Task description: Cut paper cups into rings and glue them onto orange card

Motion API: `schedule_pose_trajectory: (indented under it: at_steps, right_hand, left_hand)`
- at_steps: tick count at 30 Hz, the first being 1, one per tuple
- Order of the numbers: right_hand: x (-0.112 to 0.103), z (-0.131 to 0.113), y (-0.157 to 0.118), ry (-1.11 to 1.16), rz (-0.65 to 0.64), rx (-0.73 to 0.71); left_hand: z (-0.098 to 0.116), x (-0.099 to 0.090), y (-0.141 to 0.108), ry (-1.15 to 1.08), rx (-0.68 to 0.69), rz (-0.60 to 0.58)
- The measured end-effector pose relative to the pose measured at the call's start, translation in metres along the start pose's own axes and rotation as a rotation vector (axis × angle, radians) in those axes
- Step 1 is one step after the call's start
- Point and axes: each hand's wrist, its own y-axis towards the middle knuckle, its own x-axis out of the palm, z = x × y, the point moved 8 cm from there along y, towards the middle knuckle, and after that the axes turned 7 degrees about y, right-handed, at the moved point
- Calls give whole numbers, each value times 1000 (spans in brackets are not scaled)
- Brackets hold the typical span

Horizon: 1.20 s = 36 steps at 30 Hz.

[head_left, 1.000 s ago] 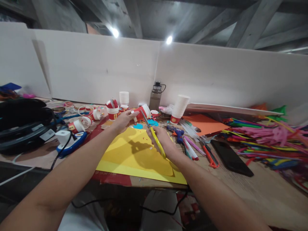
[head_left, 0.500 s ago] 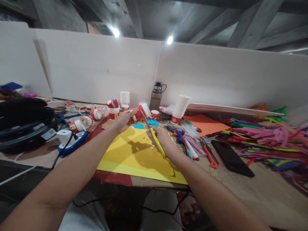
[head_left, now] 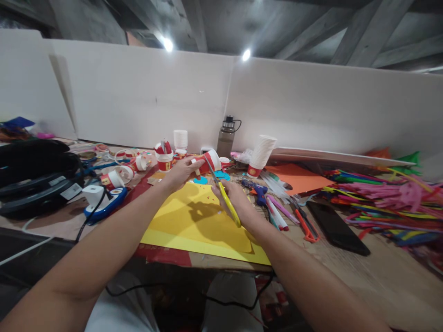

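My left hand (head_left: 184,174) is closed around a red and white paper cup (head_left: 204,163), which lies on its side in the air with one end toward the right. In my right hand (head_left: 234,199) is a pair of scissors with yellow handles (head_left: 229,203). Their blades point up and left and lie against the cup's side; whether they cut into it I cannot tell. Below both hands, yellow sheets (head_left: 180,226) lie on the table with small red and white scraps on them. Blue paper circles (head_left: 200,180) lie just beyond.
A bottle (head_left: 226,138) and a stack of paper cups (head_left: 262,157) stand at the back. To the right lie a glue gun (head_left: 260,193), a red-handled tool (head_left: 305,227), a phone (head_left: 337,228) and colourful pipe cleaners (head_left: 384,196). A blue power strip (head_left: 107,205) sits left.
The cup in my left hand has turned a little and moved slightly right. The scissors stay against it, with their handles shifted slightly. The view has drifted a little.
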Motion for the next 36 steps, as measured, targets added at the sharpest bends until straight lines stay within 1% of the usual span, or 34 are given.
schedule_pose_trajectory:
  at_steps: [3,10,19,21,24,28,34,36]
  right_hand:
    - [0,1,0,17,-10,33]
    - [3,6,-1,28,-37,82]
    - [0,3,-3,-2,5,98]
    - [1,5,-3,-11,-8,99]
    - [3,8,-2,-12,-28,82]
    - [2,9,-2,-23,-16,76]
    - [3,3,-3,23,-71,85]
    - [2,2,-4,31,-71,95]
  left_hand:
    - [0,0,1,12,43,30]
    - [-2,-2,3,9,61,46]
    - [0,-5,2,7,69,63]
    - [1,-8,2,58,77,80]
    - [8,-11,0,214,103,105]
    - [15,-12,-4,387,117,118]
    - [7,-10,-2,440,79,76]
    - [8,-9,-2,459,72,72]
